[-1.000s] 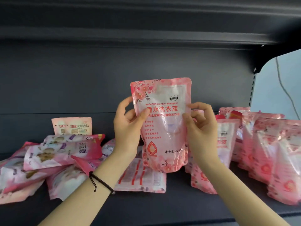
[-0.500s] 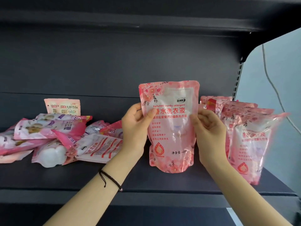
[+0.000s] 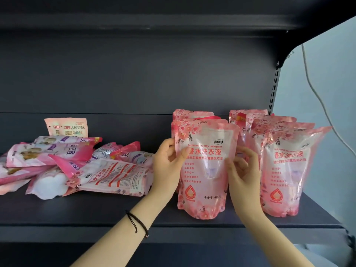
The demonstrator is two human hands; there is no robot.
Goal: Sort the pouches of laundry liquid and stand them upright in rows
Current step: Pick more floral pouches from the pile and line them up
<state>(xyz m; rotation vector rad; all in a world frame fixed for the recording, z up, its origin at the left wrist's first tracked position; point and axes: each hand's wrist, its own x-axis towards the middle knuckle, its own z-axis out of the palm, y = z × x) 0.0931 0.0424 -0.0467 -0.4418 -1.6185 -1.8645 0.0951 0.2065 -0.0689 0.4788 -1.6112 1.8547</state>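
Pink and floral, with a clear window and red lettering, the laundry-liquid pouch [image 3: 204, 170] stands upright near the front edge of the dark metal shelf [image 3: 115, 212], right of centre. Its rounded base is level with the shelf board (whether it rests there with its full weight I cannot tell). The left hand [image 3: 167, 168] takes the pouch's left edge, thumb across the printed face and fingers behind, so its grip is clamped on the pouch. The right hand [image 3: 242, 174] does the same on the right edge, thumb on the front and fingers curled round the side.

Two matching pouches [image 3: 192, 114] stand directly behind the held one, only their tops showing. Just to the right, a row of upright pouches [image 3: 287, 170] runs from near to far, the nearest one leaning slightly. On the left of the shelf, well apart from the hands, a heap of pouches [image 3: 77, 162] lies flat and overlapping, some printed in purple. A small sachet [image 3: 66, 127] stands behind the heap against the back panel [image 3: 134, 74]. A black cord bracelet [image 3: 137, 223] circles the left wrist. A thin cable [image 3: 317, 93] hangs down the pale wall at far right.
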